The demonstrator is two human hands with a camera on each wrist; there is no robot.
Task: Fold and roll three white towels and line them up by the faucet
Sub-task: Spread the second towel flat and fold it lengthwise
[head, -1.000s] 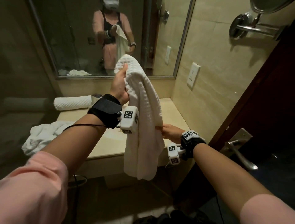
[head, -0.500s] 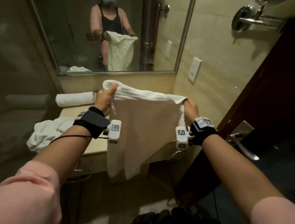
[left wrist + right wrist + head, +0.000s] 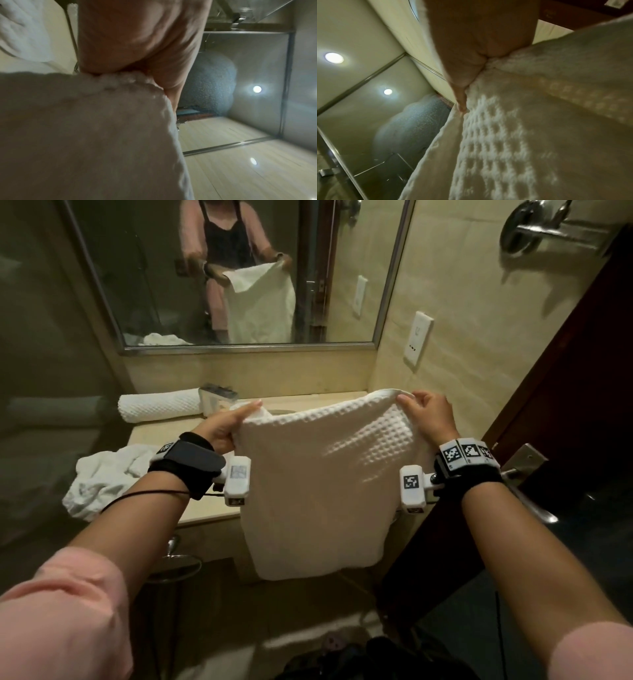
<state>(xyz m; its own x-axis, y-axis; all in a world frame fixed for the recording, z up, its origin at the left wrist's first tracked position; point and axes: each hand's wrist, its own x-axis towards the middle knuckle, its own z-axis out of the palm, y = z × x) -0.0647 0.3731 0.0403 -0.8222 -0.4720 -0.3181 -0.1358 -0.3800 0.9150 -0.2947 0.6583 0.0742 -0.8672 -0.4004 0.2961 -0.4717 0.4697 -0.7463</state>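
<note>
A white waffle-weave towel [image 3: 318, 484] hangs spread flat in front of the counter. My left hand [image 3: 233, 422] pinches its top left corner and my right hand [image 3: 424, 416] pinches its top right corner. Both wrist views show the towel [image 3: 85, 128] [image 3: 522, 128] close up under the pinching fingers [image 3: 137, 54] [image 3: 471, 54]. A rolled white towel [image 3: 159, 407] lies at the back of the counter, left of the chrome faucet [image 3: 217, 398]. A crumpled white towel [image 3: 102, 479] sits at the counter's left front.
The beige counter [image 3: 154, 436] runs under a wall mirror [image 3: 222, 272]. A wall socket [image 3: 418, 338] is on the right wall. A dark wooden door with a lever handle [image 3: 527, 484] stands at the right. Dark items lie on the floor below.
The towel hung bunched from my raised left hand; my right hand took the other corner and both hands spread it wide, then lowered it toward the counter.
</note>
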